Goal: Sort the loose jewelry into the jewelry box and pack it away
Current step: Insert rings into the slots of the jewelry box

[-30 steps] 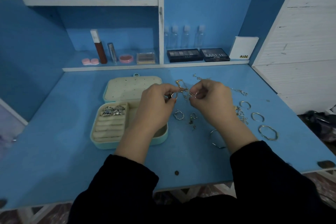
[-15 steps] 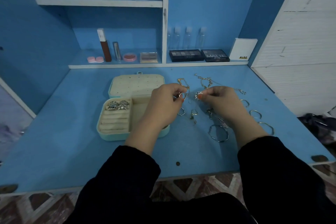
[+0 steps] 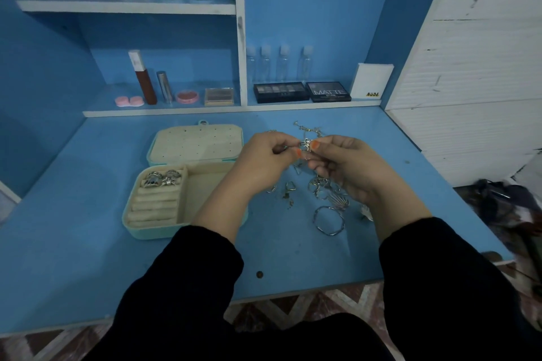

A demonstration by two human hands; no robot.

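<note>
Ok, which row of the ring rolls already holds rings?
The back row, next to the lid: two silver rings sit there; the rows nearer the person show none.

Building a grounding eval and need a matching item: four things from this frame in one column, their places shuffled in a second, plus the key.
Things
1. rings
2. bangle
3. MATTE palette
4. charm

Places
A. lower shelf, right bay
B. pinched between left hand and right hand
C. flat on the desk, by the right wrist
D. in the ring rolls of the box

Pairs: 1-D, 2-C, 3-A, 4-B
</note>
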